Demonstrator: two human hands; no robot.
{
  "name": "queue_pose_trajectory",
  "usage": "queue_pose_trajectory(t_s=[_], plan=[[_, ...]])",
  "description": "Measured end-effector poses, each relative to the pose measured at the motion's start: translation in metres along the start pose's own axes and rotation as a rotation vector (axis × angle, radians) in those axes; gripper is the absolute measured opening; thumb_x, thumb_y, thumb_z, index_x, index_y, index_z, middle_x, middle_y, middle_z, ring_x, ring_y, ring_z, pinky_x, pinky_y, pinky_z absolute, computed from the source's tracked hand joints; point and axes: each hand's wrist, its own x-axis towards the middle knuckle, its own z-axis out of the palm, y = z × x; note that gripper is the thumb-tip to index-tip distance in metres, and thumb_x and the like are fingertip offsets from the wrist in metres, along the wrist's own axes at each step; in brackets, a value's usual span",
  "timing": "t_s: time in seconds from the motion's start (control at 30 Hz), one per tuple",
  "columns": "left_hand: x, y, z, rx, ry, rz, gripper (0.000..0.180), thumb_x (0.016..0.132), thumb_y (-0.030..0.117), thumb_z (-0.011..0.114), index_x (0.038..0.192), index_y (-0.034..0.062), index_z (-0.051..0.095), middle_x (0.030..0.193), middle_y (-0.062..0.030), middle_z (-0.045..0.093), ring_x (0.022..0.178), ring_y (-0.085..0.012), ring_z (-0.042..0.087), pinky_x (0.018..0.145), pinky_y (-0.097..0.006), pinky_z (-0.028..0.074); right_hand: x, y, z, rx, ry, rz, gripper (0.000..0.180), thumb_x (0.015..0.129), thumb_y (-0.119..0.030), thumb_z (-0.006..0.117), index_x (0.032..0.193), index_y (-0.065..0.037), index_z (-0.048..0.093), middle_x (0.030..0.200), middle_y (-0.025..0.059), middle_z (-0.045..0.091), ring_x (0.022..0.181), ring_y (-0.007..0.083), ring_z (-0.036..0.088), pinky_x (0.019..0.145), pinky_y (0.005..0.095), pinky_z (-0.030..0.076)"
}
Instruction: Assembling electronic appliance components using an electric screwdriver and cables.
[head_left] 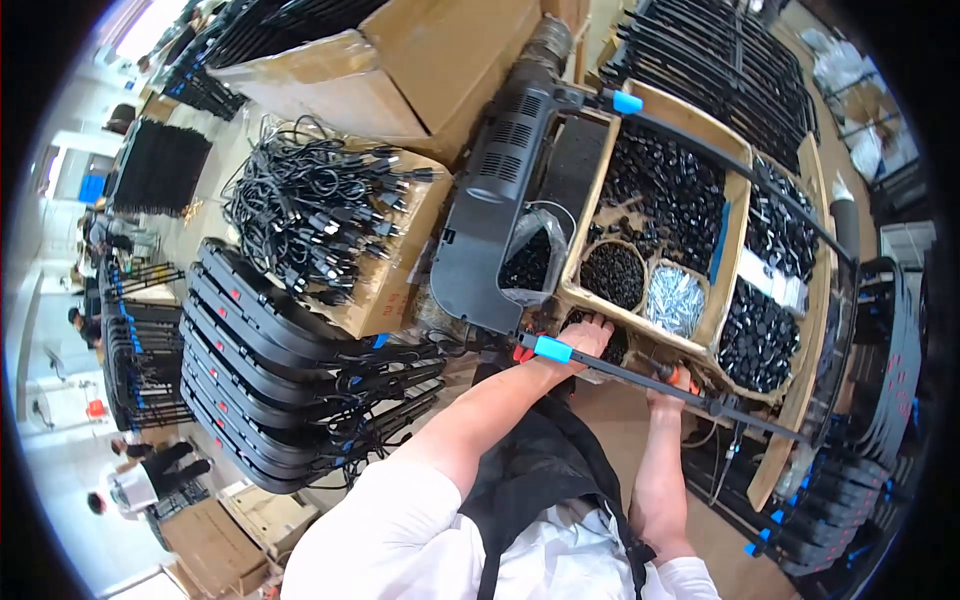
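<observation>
A big open cardboard box (470, 65) stands beyond the work area. On the left, curved black housings (240, 335) are stacked in a tilted pile, and just behind them a carton (392, 290) bears a heaped tangle of black cables (320, 215). A compartmented wooden tray (737, 210) fills the right side of the work area, with a dark grey vented casing (480, 230) lying along its left. A black tube frame (625, 373) spans the tray; its near bar crosses above both wrists.

Under that bar, the left hand (590, 338) reaches to the tray's near side, fingers extended over small dark pieces; whether they pinch any, I cannot tell. The right hand (672, 388), farther along the bar, is wrapped around an orange-and-black tool (688, 377), mostly hidden in the grasp, near the tray's front.

A clear bag (530, 262) of black bits sits beside the casing. Bright blue sleeves (553, 349) wrap the frame. Smallest are the black plastic parts (665, 180) loose in the tray and the silver screws (676, 300) boxed near its front.
</observation>
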Motion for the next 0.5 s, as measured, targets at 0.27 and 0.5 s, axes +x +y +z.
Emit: queue_pose_trajectory(t_s=[0.27, 0.5], plan=[[-0.009, 0.0, -0.011, -0.411, 0.056, -0.175, 0.036, 0.106, 0.02, 0.046, 0.131, -0.0037, 0.057, 0.122, -0.0282, 0.066, 0.107, -0.042, 0.068, 0.091, -0.052, 0.056, -0.087, -0.067, -0.027, -0.046, -0.179, 0.264, 0.028, 0.098, -0.033, 0.067, 0.108, -0.008, 0.07, 0.095, 0.0035, 0.072, 0.077, 0.0167, 0.066, 0.053, 0.0283, 0.05], [-0.033, -0.018, -0.006, -1.626, 0.072, -0.348, 0.027, 0.105, 0.025, 0.064, 0.121, 0.0025, 0.061, 0.095, -0.0027, 0.063, 0.083, -0.0115, 0.059, 0.069, -0.025, 0.049, -0.151, -0.073, -0.04, -0.092, -0.203, 0.286, 0.023, 0.099, -0.025, 0.07, 0.118, -0.011, 0.068, 0.107, 0.0046, 0.071, 0.084, 0.02, 0.068, 0.058, 0.0293, 0.052]])
